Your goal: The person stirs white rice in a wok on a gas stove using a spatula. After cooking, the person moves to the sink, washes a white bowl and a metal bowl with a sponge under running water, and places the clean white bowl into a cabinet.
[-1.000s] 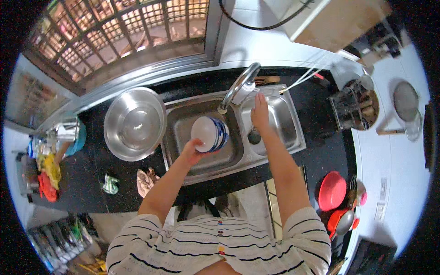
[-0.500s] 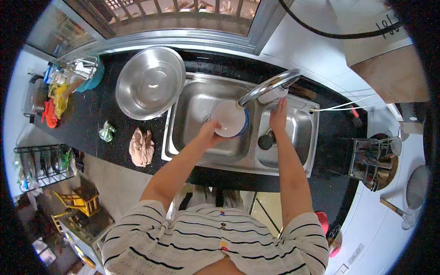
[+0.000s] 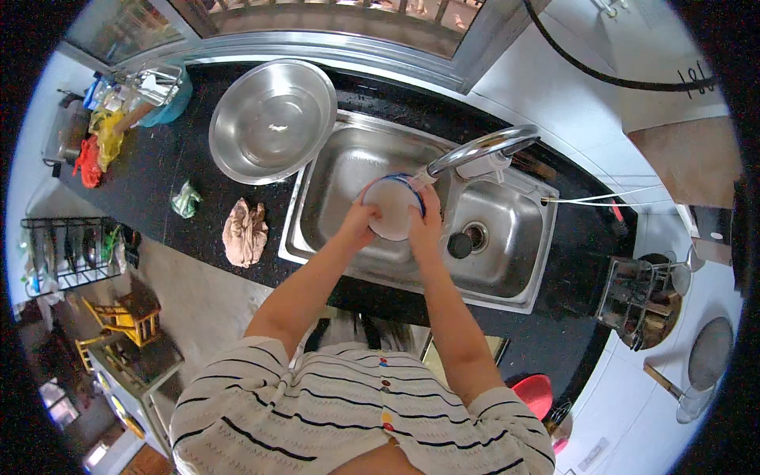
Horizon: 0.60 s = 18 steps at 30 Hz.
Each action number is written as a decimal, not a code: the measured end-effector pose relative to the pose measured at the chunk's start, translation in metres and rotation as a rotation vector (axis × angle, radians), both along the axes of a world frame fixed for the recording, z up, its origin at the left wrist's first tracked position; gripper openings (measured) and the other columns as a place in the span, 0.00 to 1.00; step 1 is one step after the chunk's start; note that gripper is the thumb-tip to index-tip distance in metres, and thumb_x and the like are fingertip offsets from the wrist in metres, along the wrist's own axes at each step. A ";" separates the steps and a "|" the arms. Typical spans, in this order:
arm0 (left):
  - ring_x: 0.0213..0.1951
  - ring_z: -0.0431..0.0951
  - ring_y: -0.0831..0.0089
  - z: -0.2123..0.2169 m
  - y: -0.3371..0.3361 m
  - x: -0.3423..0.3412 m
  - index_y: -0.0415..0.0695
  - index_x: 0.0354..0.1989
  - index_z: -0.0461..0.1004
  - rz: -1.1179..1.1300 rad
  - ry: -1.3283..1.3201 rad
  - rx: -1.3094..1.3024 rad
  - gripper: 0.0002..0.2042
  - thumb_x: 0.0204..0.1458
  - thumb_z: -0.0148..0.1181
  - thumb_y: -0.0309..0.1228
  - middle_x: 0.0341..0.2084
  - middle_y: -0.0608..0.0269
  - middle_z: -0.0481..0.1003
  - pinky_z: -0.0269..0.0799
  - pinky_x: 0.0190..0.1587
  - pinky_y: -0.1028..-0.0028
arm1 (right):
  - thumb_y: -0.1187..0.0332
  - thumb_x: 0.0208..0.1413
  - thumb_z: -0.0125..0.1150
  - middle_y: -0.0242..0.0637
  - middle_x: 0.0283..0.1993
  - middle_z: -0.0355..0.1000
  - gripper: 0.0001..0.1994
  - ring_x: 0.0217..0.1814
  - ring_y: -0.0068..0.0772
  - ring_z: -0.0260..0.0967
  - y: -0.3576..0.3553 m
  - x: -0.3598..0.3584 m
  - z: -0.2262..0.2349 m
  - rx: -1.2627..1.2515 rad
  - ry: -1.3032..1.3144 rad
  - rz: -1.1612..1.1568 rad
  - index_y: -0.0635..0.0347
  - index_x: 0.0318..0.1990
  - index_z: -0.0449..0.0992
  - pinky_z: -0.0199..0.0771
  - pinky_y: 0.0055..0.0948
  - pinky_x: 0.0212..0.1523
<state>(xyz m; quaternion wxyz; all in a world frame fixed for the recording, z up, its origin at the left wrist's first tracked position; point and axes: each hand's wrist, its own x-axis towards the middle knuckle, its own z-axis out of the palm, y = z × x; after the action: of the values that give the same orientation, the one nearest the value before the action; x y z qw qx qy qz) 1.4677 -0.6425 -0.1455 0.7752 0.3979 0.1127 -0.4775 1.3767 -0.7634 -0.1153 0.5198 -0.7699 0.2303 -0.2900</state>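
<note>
Over the large left basin of the steel double sink (image 3: pixel 348 150), both my hands grip a white bowl with a blue band (image 3: pixel 393 212). My left hand (image 3: pixel 362 222) holds its left side, thumb over the rim. On the right side is my right hand (image 3: pixel 426 215), its thumb also at the rim and its fingers partly hidden behind the bowl. The chrome faucet (image 3: pixel 479 148) reaches over the bowl's far edge, close to my right fingers. A black round drain stopper (image 3: pixel 459 245) lies beside the drain in the small right basin.
Left of the sink, a wide steel basin (image 3: pixel 273 123) stands on the black counter. A crumpled beige cloth (image 3: pixel 245 232) and a small green-and-white bundle (image 3: pixel 186 200) lie nearer. A white bottle (image 3: pixel 484 165) is behind the faucet. A utensil rack (image 3: pixel 633 301) stands at right.
My right hand has come from beside the faucet onto the bowl's right side. My left hand keeps hold of the bowl. The whole view has turned and shifted slightly.
</note>
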 end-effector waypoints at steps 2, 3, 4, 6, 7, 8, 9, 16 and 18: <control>0.53 0.69 0.61 -0.009 0.003 0.001 0.53 0.62 0.61 0.019 0.004 -0.127 0.35 0.39 0.45 0.16 0.50 0.59 0.69 0.70 0.53 0.62 | 0.75 0.47 0.51 0.41 0.58 0.67 0.22 0.65 0.41 0.58 0.011 0.001 0.020 -0.224 -0.019 0.033 0.58 0.54 0.71 0.48 0.38 0.68; 0.52 0.70 0.62 -0.010 0.003 0.003 0.51 0.61 0.62 0.014 0.034 -0.173 0.34 0.39 0.45 0.17 0.50 0.60 0.69 0.70 0.54 0.64 | 0.76 0.46 0.51 0.40 0.59 0.66 0.23 0.66 0.43 0.56 0.018 0.001 0.035 -0.279 -0.007 0.042 0.56 0.53 0.72 0.45 0.40 0.69; 0.52 0.70 0.63 -0.011 0.004 0.004 0.50 0.60 0.63 0.007 0.062 -0.219 0.33 0.40 0.46 0.17 0.49 0.60 0.70 0.70 0.54 0.65 | 0.76 0.45 0.50 0.40 0.59 0.66 0.23 0.67 0.44 0.55 0.021 0.003 0.045 -0.334 0.002 0.050 0.55 0.53 0.73 0.43 0.41 0.69; 0.54 0.70 0.62 -0.020 0.003 0.003 0.47 0.61 0.63 -0.022 0.084 -0.171 0.26 0.50 0.53 0.33 0.53 0.58 0.69 0.69 0.57 0.62 | 0.73 0.46 0.50 0.37 0.59 0.66 0.22 0.66 0.45 0.55 0.022 0.008 0.052 -0.378 0.038 0.072 0.52 0.52 0.74 0.42 0.44 0.69; 0.56 0.70 0.61 -0.024 0.002 0.002 0.45 0.61 0.63 -0.037 0.095 -0.147 0.26 0.55 0.56 0.42 0.54 0.58 0.69 0.68 0.58 0.61 | 0.72 0.46 0.50 0.36 0.59 0.66 0.22 0.66 0.45 0.55 0.021 0.011 0.056 -0.400 0.056 0.083 0.51 0.52 0.74 0.41 0.46 0.69; 0.56 0.70 0.61 -0.028 0.001 -0.001 0.45 0.61 0.63 -0.056 0.136 -0.189 0.25 0.56 0.55 0.42 0.55 0.57 0.69 0.68 0.58 0.61 | 0.72 0.47 0.50 0.35 0.59 0.66 0.21 0.65 0.45 0.56 0.023 0.015 0.060 -0.461 0.138 0.052 0.49 0.52 0.74 0.42 0.47 0.68; 0.56 0.69 0.61 -0.016 -0.002 -0.005 0.45 0.61 0.63 -0.082 0.182 -0.235 0.24 0.57 0.53 0.41 0.55 0.57 0.69 0.68 0.58 0.61 | 0.71 0.47 0.50 0.35 0.59 0.66 0.21 0.65 0.45 0.57 0.024 0.019 0.065 -0.525 0.226 0.014 0.47 0.51 0.74 0.43 0.49 0.68; 0.58 0.66 0.54 -0.035 -0.021 -0.031 0.40 0.61 0.57 -0.027 0.464 -0.328 0.26 0.52 0.51 0.24 0.56 0.51 0.64 0.66 0.56 0.42 | 0.75 0.48 0.50 0.37 0.57 0.69 0.23 0.60 0.45 0.64 0.008 0.041 0.070 -0.402 0.738 0.004 0.42 0.52 0.75 0.51 0.51 0.64; 0.59 0.65 0.51 -0.026 -0.013 -0.030 0.40 0.62 0.54 -0.060 0.450 -0.237 0.28 0.51 0.51 0.22 0.58 0.51 0.63 0.67 0.55 0.42 | 0.76 0.50 0.48 0.39 0.59 0.68 0.23 0.60 0.46 0.64 -0.003 0.035 0.046 -0.258 0.646 0.032 0.45 0.53 0.74 0.52 0.47 0.64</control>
<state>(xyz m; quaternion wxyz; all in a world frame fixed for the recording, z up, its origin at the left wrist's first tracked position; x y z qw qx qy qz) 1.4381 -0.6551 -0.1714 0.7574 0.1909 0.2138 -0.5867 1.4116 -0.7661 -0.0690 0.3228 -0.8847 0.3325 -0.0499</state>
